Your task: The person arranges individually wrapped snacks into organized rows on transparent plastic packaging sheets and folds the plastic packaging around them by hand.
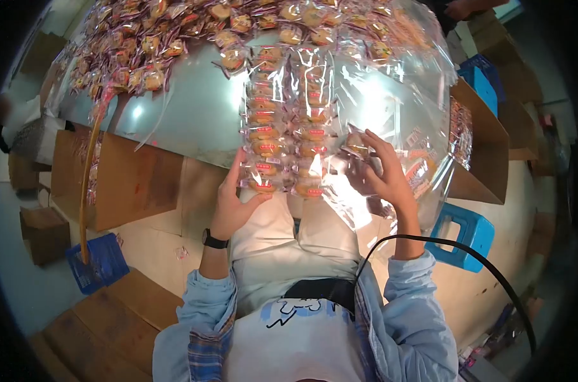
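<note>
Had the left hand (230,205) at the near left corner of two rows of wrapped snacks (262,132), with thumb spread from index finger; could not tell whether clamped, for hidden fingers; had the right hand (389,177) just right of the rows, with fingertips at a single packet (356,144); could not tell there either, for glare off clear plastic (422,95); saw the rows lying side by side, with near ends apparently jutting past the edge of the table (190,127) toward the lap (327,239); judged a slide or buckle the chief risk, from overhang and uneven support; judged crushing possible, from pinching too hard; feared also dragging loose packets (150,44) about, from snagging slack plastic.
</note>
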A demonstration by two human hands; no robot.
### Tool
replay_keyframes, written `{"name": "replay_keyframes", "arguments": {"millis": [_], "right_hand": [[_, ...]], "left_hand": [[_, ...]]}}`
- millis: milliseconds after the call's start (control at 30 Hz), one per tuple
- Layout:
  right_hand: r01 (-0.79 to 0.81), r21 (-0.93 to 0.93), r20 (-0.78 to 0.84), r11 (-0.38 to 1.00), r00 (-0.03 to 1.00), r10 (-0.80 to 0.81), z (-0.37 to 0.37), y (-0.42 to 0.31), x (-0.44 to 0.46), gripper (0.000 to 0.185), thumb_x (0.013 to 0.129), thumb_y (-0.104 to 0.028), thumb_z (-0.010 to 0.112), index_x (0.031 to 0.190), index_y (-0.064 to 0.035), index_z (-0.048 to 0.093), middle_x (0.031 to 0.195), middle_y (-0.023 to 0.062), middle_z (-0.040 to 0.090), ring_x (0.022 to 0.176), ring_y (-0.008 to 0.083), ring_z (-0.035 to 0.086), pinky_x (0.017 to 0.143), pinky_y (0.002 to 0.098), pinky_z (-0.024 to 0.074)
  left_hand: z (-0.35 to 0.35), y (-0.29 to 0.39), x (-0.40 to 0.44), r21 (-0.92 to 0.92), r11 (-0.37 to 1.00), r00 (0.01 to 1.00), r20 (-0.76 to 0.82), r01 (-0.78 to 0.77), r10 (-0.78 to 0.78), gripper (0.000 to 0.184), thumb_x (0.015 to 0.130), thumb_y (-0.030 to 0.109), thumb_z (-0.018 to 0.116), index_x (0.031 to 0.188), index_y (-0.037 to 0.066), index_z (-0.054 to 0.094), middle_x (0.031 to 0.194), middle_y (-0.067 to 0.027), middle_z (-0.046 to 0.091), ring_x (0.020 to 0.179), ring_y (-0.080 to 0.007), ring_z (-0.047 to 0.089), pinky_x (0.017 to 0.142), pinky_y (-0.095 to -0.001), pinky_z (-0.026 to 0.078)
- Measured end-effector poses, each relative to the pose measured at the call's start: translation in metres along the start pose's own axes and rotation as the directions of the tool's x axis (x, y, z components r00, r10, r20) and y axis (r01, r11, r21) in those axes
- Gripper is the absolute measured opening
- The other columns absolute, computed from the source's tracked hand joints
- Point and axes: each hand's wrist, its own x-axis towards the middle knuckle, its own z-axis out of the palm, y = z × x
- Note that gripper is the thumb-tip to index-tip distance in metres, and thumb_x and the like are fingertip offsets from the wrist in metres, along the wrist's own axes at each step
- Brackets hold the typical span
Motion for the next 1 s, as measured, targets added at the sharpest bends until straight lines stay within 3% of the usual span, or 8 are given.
{"name": "replay_keyframes", "arguments": {"millis": [267,467,567,700,800,833,933,1000], "right_hand": [[-0.076,0.181,-0.058,0.98,0.994,0.088,-0.017,0.009,-0.004,0.066,0.082,-0.001,0.068,0.146,-0.0071,0.052,0.146,0.0158,0.055,0.134,0.0353,0.053,0.115,0.043,0.0422],[-0.025,-0.24,-0.014,0.97,1.0,0.023,-0.007,0.003,0.008,0.061,0.087,-0.004,0.071,0.145,-0.0076,0.052,0.14,0.0144,0.057,0.12,0.0324,0.061,0.104,0.0404,0.0507],[-0.133,0.072,0.019,0.988,0.991,0.132,-0.012,0.006,0.014,0.058,0.089,-0.003,0.07,0.143,-0.0066,0.052,0.132,0.0116,0.062,0.109,0.0267,0.065,0.1,0.0376,0.0513],[-0.284,0.533,0.202,0.797,0.957,0.207,-0.007,0.01,0.004,0.058,0.089,-0.009,0.074,0.143,-0.0065,0.051,0.118,0.0085,0.065,0.105,0.0157,0.063,0.092,0.0304,0.0493],[-0.415,0.382,0.373,0.826,0.887,0.272,-0.005,0.009,0.002,0.057,0.089,-0.014,0.077,0.141,-0.0067,0.056,0.115,0.0094,0.065,0.1,0.0174,0.063,0.089,0.0305,0.0499],[-0.258,0.219,0.293,0.941,0.937,0.189,-0.007,0.01,0.002,0.063,0.083,-0.022,0.085,0.139,-0.0055,0.06,0.101,0.0055,0.062,0.09,0.0146,0.058,0.081,0.0313,0.0504],[0.005,0.063,0.305,0.998,0.952,-0.024,-0.012,0.019,0.009,0.058,0.082,-0.019,0.085,0.135,-0.007,0.065,0.105,0.0108,0.065,0.09,0.0158,0.062,0.079,0.0321,0.0522],[-0.198,0.146,0.422,0.969,0.898,0.12,-0.016,0.018,0.013,0.054,0.083,-0.011,0.079,0.135,-0.0073,0.065,0.108,0.0142,0.066,0.095,0.0232,0.063,0.085,0.0374,0.052]], "left_hand": [[0.009,0.007,0.028,0.142,0.989,0.987,-0.162,0.029,-0.006,0.099,0.086,0.009,0.084,0.165,0.01,0.024,0.164,-0.0162,0.037,0.148,-0.0279,0.042,0.091,-0.0302,0.057],[0.02,0.021,0.015,0.302,0.95,0.954,-0.301,0.08,0.015,0.09,0.086,0.013,0.083,0.161,0.008,0.033,0.161,-0.0176,0.041,0.146,-0.0285,0.045,0.1,-0.037,0.052],[0.026,0.003,0.006,0.449,0.894,0.912,-0.359,-0.016,0.196,0.086,0.087,0.02,0.083,0.159,0.009,0.037,0.154,-0.0225,0.047,0.139,-0.0373,0.049,0.105,-0.0453,0.049],[0.034,0.015,0.003,0.549,0.826,0.888,-0.309,-0.125,0.34,0.076,0.088,0.015,0.081,0.154,0.006,0.045,0.158,-0.0192,0.045,0.142,-0.0352,0.046,0.113,-0.0463,0.042],[0.034,0.024,0.003,0.648,0.752,0.907,-0.237,-0.12,0.349,0.066,0.089,0.014,0.08,0.148,0.005,0.052,0.154,-0.0194,0.048,0.14,-0.037,0.048,0.114,-0.0474,0.041],[0.031,0.019,0.005,0.647,0.754,0.903,-0.248,-0.115,0.351,0.063,0.089,0.014,0.08,0.146,0.005,0.054,0.152,-0.0198,0.049,0.139,-0.0378,0.049,0.113,-0.0482,0.042],[0.022,0.008,0.006,0.556,0.822,0.889,-0.308,-0.12,0.338,0.055,0.09,0.012,0.078,0.14,0.005,0.058,0.148,-0.018,0.053,0.135,-0.037,0.052,0.11,-0.0468,0.045],[0.019,0.007,0.006,0.463,0.881,0.89,-0.356,-0.096,0.284,0.05,0.09,0.009,0.077,0.137,0.004,0.06,0.145,-0.0164,0.056,0.133,-0.0357,0.054,0.109,-0.0447,0.046]]}}
